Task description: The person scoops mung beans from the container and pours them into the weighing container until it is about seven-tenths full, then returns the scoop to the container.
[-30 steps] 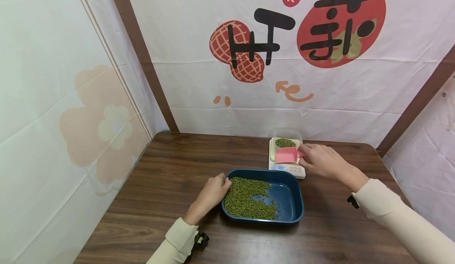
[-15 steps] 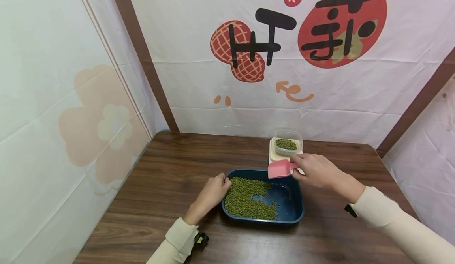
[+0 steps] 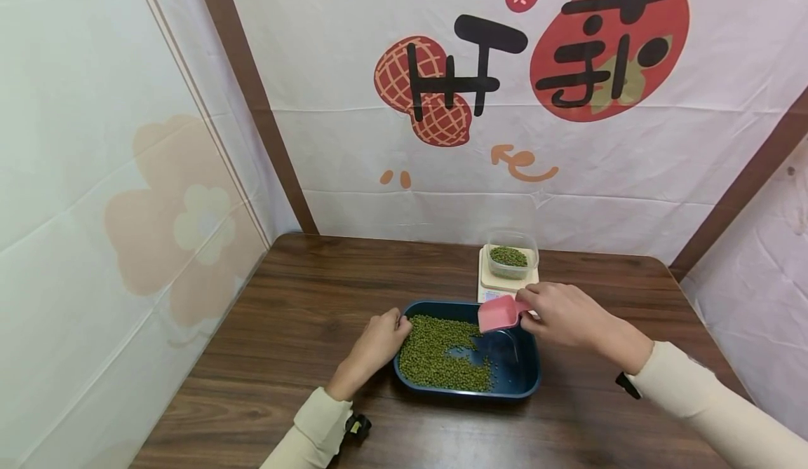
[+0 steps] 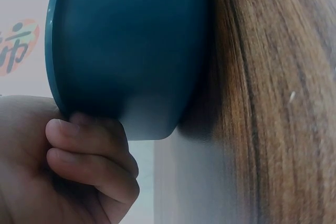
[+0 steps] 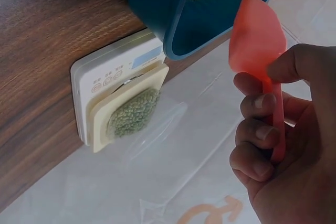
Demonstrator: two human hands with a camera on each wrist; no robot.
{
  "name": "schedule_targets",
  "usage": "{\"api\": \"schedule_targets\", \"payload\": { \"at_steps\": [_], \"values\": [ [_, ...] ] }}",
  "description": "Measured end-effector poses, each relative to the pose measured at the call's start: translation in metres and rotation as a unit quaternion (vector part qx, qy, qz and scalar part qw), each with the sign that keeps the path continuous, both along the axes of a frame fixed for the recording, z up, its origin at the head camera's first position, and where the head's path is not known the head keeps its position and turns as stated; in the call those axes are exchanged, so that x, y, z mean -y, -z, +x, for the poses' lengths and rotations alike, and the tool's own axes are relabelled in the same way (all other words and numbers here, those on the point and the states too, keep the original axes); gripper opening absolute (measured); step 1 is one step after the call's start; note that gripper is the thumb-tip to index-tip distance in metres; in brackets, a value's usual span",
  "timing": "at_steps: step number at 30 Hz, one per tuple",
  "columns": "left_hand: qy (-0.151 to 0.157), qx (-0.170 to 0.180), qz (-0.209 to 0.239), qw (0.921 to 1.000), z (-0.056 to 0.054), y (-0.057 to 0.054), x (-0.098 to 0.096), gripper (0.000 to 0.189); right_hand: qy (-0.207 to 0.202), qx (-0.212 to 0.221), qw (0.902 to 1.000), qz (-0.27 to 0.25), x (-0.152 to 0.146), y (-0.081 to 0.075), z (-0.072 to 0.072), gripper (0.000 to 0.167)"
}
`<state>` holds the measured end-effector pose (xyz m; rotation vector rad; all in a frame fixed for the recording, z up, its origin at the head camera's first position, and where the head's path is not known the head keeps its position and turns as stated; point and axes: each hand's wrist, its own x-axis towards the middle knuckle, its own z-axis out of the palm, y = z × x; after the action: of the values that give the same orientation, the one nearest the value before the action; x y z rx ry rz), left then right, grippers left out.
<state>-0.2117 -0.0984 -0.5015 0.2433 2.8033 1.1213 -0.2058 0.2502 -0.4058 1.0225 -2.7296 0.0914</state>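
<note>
A blue tray (image 3: 514, 385) stands on the table, with green beans (image 3: 435, 357) heaped over its left part. My left hand (image 3: 376, 343) grips the tray's left rim; in the left wrist view its fingers (image 4: 89, 140) curl at the rim. My right hand (image 3: 562, 315) holds a pink scoop (image 3: 499, 313) by its handle, over the tray's back right part. In the right wrist view the scoop (image 5: 257, 35) looks to have nothing in it. Behind the tray, a clear plastic container (image 3: 513, 270) with some green beans sits on a white kitchen scale (image 3: 485, 283).
The brown wooden table (image 3: 303, 329) reaches back to a printed white curtain (image 3: 353, 216). Another curtain hangs along the left side. My right hand and the scoop cover part of the scale's front, so its reading cannot be made out.
My right hand has brought the pink scoop from the front of the container on the scale toward me, over the tray. My left hand keeps its place on the rim.
</note>
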Motion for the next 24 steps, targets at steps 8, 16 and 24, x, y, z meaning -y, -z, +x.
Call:
{"api": "schedule_targets", "payload": {
  "at_steps": [8,16,24],
  "values": [
    [0.000,-0.001,0.000,1.0000,0.000,0.000,0.000,0.032,-0.027,-0.017,0.9995,-0.005,-0.001,0.000,0.007,0.020],
    [0.000,-0.003,-0.004,1.0000,0.000,0.001,0.000,0.031,-0.016,0.006,0.9997,0.017,-0.001,0.002,0.013,0.017],
    [-0.004,-0.003,-0.007,1.0000,0.001,0.000,0.000,0.031,-0.014,0.030,0.9990,0.029,-0.002,0.004,0.018,0.011]
  ]
}}
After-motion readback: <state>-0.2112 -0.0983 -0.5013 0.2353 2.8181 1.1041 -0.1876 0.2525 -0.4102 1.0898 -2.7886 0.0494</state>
